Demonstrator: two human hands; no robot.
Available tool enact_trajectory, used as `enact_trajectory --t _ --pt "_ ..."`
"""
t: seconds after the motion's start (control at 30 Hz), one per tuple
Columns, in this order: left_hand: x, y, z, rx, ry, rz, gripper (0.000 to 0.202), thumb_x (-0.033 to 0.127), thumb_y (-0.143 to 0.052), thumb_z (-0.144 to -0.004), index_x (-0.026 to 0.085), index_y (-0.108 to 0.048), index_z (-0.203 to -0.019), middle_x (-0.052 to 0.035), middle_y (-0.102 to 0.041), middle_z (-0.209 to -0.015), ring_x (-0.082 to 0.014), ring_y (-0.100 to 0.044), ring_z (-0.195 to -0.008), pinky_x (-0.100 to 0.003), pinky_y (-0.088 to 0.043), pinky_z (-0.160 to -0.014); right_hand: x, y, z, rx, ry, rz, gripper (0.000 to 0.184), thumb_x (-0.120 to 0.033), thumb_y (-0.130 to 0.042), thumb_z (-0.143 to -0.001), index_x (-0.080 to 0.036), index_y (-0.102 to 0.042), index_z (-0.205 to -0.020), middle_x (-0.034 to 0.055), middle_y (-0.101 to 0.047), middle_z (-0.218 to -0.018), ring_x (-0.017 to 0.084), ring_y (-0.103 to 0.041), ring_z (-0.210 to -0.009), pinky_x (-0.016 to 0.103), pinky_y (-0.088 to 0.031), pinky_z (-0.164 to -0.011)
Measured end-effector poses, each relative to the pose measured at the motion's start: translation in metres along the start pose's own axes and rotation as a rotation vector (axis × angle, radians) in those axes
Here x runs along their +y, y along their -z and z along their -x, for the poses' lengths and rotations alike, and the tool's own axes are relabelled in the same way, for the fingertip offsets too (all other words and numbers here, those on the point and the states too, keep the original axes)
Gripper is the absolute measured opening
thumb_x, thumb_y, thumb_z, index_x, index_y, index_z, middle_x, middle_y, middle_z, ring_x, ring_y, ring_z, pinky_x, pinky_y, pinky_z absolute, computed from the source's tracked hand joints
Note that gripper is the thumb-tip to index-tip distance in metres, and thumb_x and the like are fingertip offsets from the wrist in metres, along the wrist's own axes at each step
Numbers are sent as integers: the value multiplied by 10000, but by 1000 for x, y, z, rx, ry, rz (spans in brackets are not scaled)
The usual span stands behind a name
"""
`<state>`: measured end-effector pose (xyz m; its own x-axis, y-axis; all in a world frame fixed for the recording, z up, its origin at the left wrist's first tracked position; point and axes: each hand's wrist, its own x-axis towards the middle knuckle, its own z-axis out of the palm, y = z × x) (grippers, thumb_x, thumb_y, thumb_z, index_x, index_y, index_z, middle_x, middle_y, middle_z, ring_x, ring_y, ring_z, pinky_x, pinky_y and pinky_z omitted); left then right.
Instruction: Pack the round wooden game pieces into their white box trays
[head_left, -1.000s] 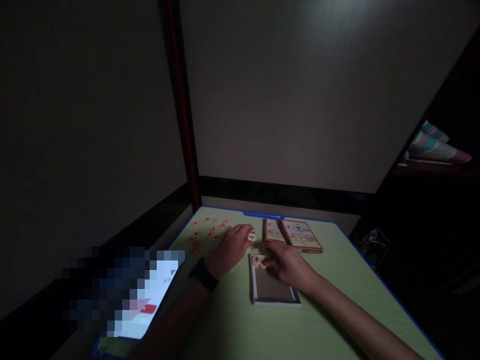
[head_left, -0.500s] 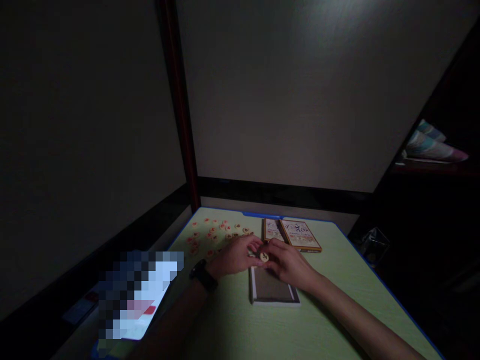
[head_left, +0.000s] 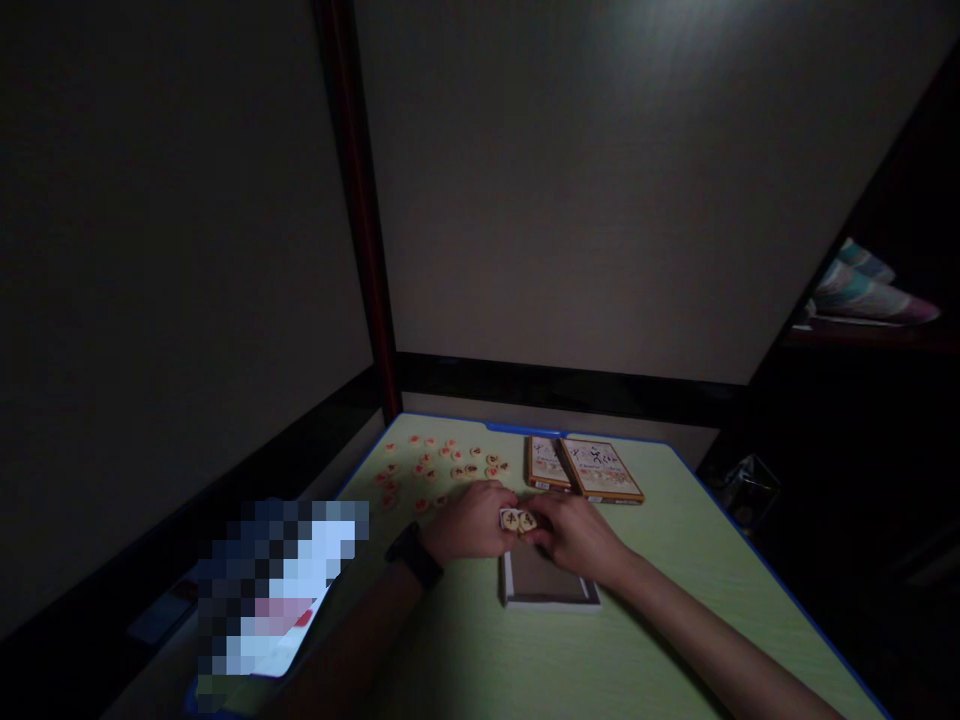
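Two round Chinese chess pieces (head_left: 511,520) with dark characters sit side by side at the far end of a shallow white-rimmed box (head_left: 541,602). My right hand (head_left: 581,532) pinches the right-hand piece (head_left: 527,522) between thumb and fingers. My left hand (head_left: 472,520), with a dark watch (head_left: 415,555) on its wrist, is at the box's far left corner beside the other piece. Its fingers are curled, and what they grip is hidden. Several loose chess pieces (head_left: 425,460), marked in red or dark, are scattered beyond my left hand.
Two flat boxes (head_left: 602,470) with printed Chinese covers lie behind my right hand, one overlapping the other. The green table (head_left: 675,620) has a blue edge. A bright blurred-out object (head_left: 300,590) is at the left; a wall (head_left: 555,250) rises behind.
A second dark-marked piece now shows beside the one at my right fingers. My left hand has curled in closer at the box corner, uncovering more scattered pieces behind it.
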<state>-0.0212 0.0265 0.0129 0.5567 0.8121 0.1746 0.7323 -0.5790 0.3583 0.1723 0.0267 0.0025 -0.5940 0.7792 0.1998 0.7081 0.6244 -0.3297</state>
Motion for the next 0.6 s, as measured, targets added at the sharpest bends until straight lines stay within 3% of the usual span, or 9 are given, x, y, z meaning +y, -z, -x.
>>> enact_trajectory --t 0.2,0.5,0.6 --pt "-2 -1 0 12 7 21 136 217 -606 -718 161 -678 -819 -80 -709 -894 -220 -634 -896 -290 -468 -828 -6 -2 1 -3 -36 98 268 -208 -561 -847 -202 -642 -1102 63 -715 -1022 218 -652 -926 278 -423 -753" --pt "3 -1 1 31 3 24 159 181 -609 -699 159 -702 -827 -75 -709 -850 -213 -647 -847 -290 -491 -814 -14 -3 4 10 -80 187 238 -260 -519 -863 -196 -613 -1073 69 -704 -975 218 -653 -845 284 -392 -670" --pt "-3 2 0 110 10 32 221 209 -647 -682 162 -711 -888 -79 -726 -915 -233 -648 -931 -317 -491 -888 -15 -2 4 12 -90 193 262 -271 -523 -858 -188 -598 -1095 82 -704 -976 222 -651 -841 286 -393 -670"
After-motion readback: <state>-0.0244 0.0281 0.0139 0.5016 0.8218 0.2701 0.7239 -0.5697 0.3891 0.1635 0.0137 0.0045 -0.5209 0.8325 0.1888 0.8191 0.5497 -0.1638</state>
